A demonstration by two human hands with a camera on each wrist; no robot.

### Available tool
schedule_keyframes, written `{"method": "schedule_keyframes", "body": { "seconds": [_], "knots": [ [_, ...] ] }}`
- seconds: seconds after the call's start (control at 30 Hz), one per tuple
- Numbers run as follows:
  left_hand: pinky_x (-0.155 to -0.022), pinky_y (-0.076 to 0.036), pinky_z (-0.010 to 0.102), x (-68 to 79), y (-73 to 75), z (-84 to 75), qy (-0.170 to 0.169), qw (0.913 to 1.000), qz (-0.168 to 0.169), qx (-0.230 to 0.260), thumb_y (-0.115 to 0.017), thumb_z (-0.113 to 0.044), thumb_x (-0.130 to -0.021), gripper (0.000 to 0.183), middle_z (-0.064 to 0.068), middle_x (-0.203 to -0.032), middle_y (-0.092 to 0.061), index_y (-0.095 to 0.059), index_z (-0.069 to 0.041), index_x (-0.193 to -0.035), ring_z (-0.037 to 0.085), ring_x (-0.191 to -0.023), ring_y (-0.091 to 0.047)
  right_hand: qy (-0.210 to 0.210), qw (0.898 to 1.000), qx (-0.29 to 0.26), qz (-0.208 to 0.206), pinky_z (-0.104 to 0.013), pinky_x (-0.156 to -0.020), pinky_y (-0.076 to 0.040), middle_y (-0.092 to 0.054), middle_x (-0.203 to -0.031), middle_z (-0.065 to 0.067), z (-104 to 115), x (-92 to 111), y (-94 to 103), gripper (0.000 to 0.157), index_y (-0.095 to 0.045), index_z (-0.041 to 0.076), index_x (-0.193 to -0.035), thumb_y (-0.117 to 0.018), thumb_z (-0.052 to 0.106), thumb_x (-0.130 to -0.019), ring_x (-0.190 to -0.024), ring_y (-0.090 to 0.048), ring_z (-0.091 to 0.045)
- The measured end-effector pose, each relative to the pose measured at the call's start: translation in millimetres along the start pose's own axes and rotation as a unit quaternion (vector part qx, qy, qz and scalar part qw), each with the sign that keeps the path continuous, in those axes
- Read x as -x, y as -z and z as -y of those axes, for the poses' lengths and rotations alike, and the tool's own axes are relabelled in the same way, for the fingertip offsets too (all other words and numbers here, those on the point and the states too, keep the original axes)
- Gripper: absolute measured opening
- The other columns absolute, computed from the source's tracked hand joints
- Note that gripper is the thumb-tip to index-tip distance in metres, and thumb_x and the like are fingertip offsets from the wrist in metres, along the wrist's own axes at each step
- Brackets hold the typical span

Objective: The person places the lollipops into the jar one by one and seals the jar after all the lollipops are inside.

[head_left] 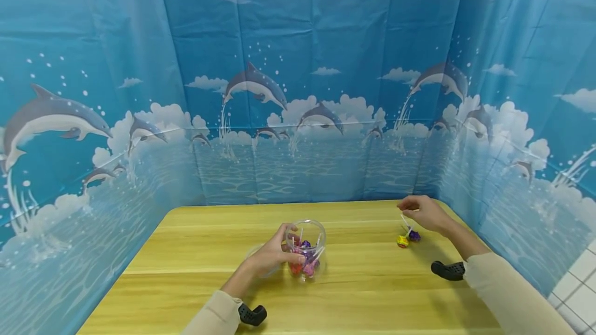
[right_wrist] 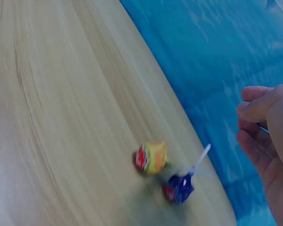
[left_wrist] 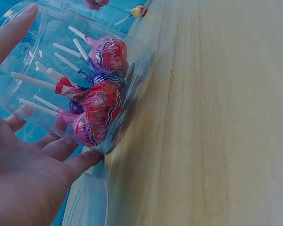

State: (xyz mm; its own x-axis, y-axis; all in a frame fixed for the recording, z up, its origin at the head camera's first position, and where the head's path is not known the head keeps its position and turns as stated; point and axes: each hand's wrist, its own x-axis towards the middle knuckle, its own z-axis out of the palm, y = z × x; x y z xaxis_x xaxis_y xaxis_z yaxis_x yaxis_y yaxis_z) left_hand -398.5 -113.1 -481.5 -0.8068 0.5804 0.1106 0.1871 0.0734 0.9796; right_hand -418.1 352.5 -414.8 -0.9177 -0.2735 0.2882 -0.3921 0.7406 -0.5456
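My left hand [head_left: 274, 252] grips a clear plastic jar [head_left: 306, 224] at its side. In the left wrist view the thumb lies along the jar near the rim, with the other fingers round the far side. Several wrapped lollipops [left_wrist: 104, 101], pink, red and purple, sit in the jar with their white sticks towards its mouth. At the far right, my right hand [head_left: 423, 213] hovers with bent fingers and nothing between them. Close below it lie a yellow lollipop [right_wrist: 153, 157] and a purple lollipop [right_wrist: 179, 188] on the table, sticks towards the hand.
A clear round lid [left_wrist: 87, 202] lies on the wooden table [head_left: 195, 252], partly behind my left hand. Blue dolphin-print curtains [head_left: 298, 169] stand along the table's back and sides. White tiles [head_left: 577, 283] show at the lower right.
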Motion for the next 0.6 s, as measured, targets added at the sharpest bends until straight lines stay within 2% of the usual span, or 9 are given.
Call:
{"method": "schedule_keyframes", "body": {
  "seconds": [0.2, 0.37, 0.5, 0.6],
  "knots": [
    [-0.09, -0.05, 0.04, 0.0, 0.1, 0.0, -0.003, 1.0, -0.004, -0.001, -0.084, -0.013, -0.089, 0.076, 0.023, -0.141, -0.046, -0.033, -0.009, -0.145, 0.027, -0.108, -0.057, -0.021, 1.0, -0.001, 0.005, -0.057, -0.087, -0.053, -0.065, -0.123, -0.027, -21.4, 9.0, -4.4, 0.025, -0.066, -0.008, -0.125, -0.059, 0.004, -0.104, -0.111, -0.061, -0.046],
    [-0.085, -0.049, 0.036, 1.3, -2.1, -3.3, -0.004, 1.0, 0.003, 0.008, -0.081, -0.013, -0.091, 0.075, 0.024, -0.141, -0.043, -0.031, -0.007, -0.147, 0.023, -0.101, -0.052, -0.058, 0.998, -0.016, 0.03, -0.059, -0.09, -0.052, -0.059, -0.128, -0.034, -37.0, 13.7, -9.6, 0.031, -0.06, -0.012, -0.13, -0.056, 0.005, -0.104, -0.116, -0.056, -0.054],
    [-0.083, -0.048, 0.035, 2.3, -2.9, -4.1, 0.001, 1.0, 0.002, 0.002, -0.079, -0.012, -0.093, 0.073, 0.026, -0.142, -0.041, -0.031, -0.007, -0.148, 0.022, -0.098, -0.049, -0.069, 0.996, -0.018, 0.046, -0.059, -0.091, -0.051, -0.062, -0.12, -0.028, -47.4, 13.5, -15.3, 0.031, -0.061, -0.012, -0.128, -0.057, 0.007, -0.104, -0.113, -0.058, -0.051],
    [-0.083, -0.047, 0.036, 2.4, -2.5, -3.6, 0.001, 1.0, 0.0, -0.002, -0.078, -0.011, -0.093, 0.073, 0.026, -0.141, -0.041, -0.031, -0.008, -0.148, 0.023, -0.098, -0.049, -0.08, 0.995, -0.016, 0.048, -0.055, -0.088, -0.052, -0.066, -0.112, -0.018, -52.1, 13.5, -19.4, 0.026, -0.065, -0.009, -0.121, -0.059, 0.009, -0.104, -0.106, -0.061, -0.041]
  ]
}}
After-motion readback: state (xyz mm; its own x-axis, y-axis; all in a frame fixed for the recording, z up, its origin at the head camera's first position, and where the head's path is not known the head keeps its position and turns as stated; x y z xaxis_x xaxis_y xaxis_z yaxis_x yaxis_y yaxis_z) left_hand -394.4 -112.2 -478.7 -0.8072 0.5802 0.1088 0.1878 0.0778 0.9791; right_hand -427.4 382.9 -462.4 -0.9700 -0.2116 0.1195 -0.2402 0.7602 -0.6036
